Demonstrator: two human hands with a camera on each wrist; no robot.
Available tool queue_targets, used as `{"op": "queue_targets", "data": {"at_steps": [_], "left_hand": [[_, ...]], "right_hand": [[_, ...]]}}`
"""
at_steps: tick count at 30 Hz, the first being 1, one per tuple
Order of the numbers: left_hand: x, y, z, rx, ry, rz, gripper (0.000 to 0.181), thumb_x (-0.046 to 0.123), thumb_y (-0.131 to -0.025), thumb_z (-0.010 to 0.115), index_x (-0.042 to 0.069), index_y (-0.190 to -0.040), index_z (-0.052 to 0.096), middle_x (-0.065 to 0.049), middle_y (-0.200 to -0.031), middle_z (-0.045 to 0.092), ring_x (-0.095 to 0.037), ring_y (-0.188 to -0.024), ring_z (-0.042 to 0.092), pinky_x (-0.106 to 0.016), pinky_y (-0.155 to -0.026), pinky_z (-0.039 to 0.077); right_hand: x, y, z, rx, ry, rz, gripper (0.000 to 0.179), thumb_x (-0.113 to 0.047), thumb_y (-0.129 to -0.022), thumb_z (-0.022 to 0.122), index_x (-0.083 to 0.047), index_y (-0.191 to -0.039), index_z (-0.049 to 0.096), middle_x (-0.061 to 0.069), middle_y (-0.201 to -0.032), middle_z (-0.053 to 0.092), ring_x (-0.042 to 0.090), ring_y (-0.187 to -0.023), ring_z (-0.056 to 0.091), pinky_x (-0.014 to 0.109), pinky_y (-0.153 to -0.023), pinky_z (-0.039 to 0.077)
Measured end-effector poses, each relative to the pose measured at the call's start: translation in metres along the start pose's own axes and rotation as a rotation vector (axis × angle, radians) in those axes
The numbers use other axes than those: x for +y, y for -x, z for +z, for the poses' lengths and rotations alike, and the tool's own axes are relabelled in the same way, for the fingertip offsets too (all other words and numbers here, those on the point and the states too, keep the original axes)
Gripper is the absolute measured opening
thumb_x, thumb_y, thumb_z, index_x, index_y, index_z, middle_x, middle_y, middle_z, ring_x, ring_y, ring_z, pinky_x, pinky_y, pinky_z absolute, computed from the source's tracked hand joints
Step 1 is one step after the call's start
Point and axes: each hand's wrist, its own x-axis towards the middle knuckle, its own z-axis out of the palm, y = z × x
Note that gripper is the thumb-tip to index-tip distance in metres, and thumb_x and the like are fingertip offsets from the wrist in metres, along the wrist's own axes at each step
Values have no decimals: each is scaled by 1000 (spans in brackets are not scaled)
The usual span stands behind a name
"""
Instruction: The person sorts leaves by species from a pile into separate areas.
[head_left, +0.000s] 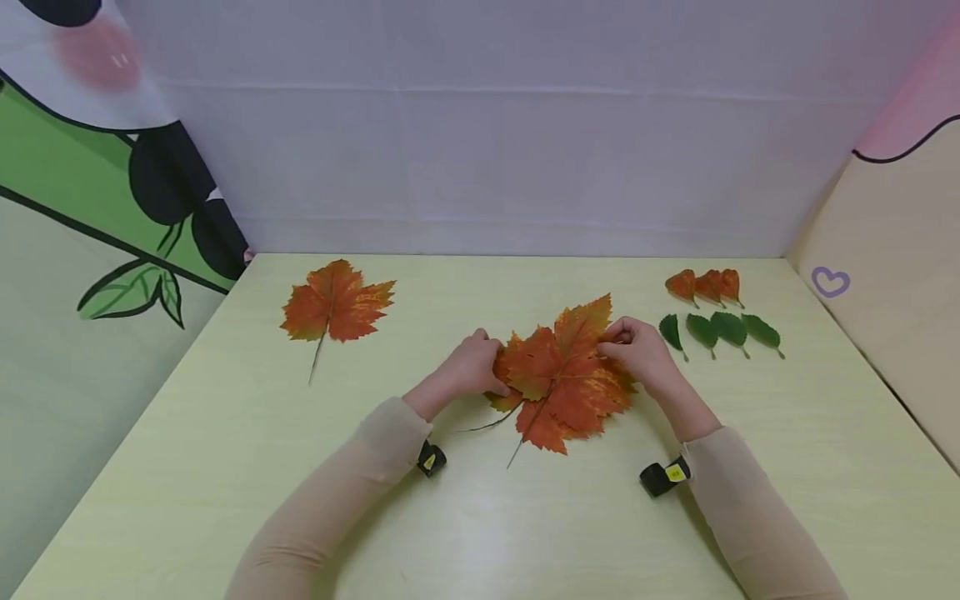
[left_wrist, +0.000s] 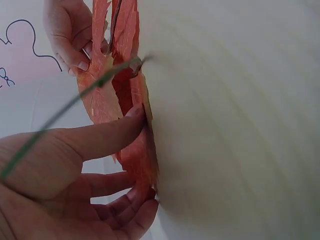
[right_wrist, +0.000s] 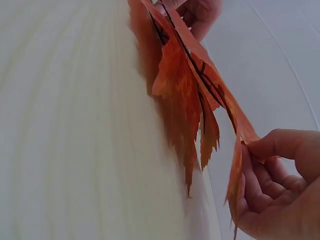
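Two orange-red maple leaves overlap in the middle of the table in the head view. The upper maple leaf (head_left: 577, 358) is pinched at its right edge between thumb and fingers of my right hand (head_left: 639, 350), and in the right wrist view that edge is raised off the table. My left hand (head_left: 471, 367) pinches the lower maple leaf (head_left: 504, 402) at the left side; the left wrist view shows the thumb on one face and fingers behind. Thin stems point toward the front left. How many leaves lie in the stack is partly hidden.
Another maple leaf (head_left: 337, 304) lies at the back left. At the back right, a row of small orange leaves (head_left: 708, 286) lies behind a row of several green leaves (head_left: 727, 329). A pale wall (head_left: 480, 167) closes off the table's far edge.
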Motion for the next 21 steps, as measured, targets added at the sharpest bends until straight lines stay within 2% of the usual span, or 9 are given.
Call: {"op": "queue_targets", "data": {"at_steps": [5,11,15,21], "left_hand": [[-1,-1,-1,3,42,-14,54,20,-71,78,-1,-115,55,-12,-104,50,-21,-88,51,-33,-80,46],[-7,-1,-4,17,151,-33,50,11,-73,75,1,-117,55,-10,-109,61,-21,-90,55,-31,-77,48],[-15,-1,-7,37,211,-58,48,11,-75,72,3,-120,55,-10,-108,62,-21,-89,58,-29,-74,49],[-31,0,-17,85,234,-98,45,12,-80,68,5,-122,54,-10,-105,61,-22,-87,56,-30,-72,48]], "right_hand": [[1,-1,-2,-13,13,-3,18,-7,-84,61,2,-96,52,1,-77,58,15,-71,54,23,-62,45],[0,-2,-5,-26,9,-5,20,-8,-84,61,2,-98,52,3,-80,60,14,-71,55,24,-64,46],[0,-3,-6,-33,-11,-6,20,-8,-85,60,3,-99,51,4,-81,62,12,-70,57,23,-64,47],[0,-3,-10,-45,-11,-9,23,-10,-86,60,4,-103,51,1,-82,62,8,-71,59,22,-65,47]]}}
